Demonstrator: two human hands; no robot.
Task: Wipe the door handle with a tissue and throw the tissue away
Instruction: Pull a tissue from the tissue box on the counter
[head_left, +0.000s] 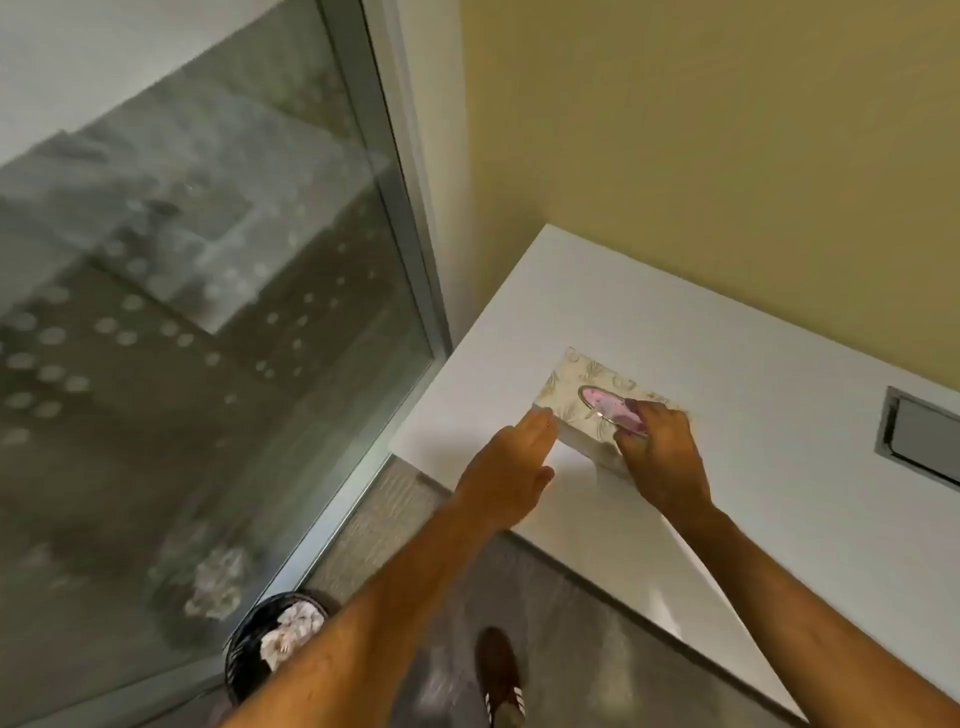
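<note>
A cream patterned tissue box (571, 382) lies on the white table (753, 415) near its left corner. A pink tissue (605, 402) shows in the box's oval slot. My right hand (660, 457) rests on the box's near end with its fingertips pinched on the pink tissue. My left hand (506, 467) lies flat beside the box, fingertips touching its left edge. No door handle is in view.
A black bin (249, 649) with crumpled white paper stands on the floor at the lower left, against a large glass panel (208, 312). A grey recessed flap (919, 436) sits in the table at right. My shoe (498, 675) is on the grey floor.
</note>
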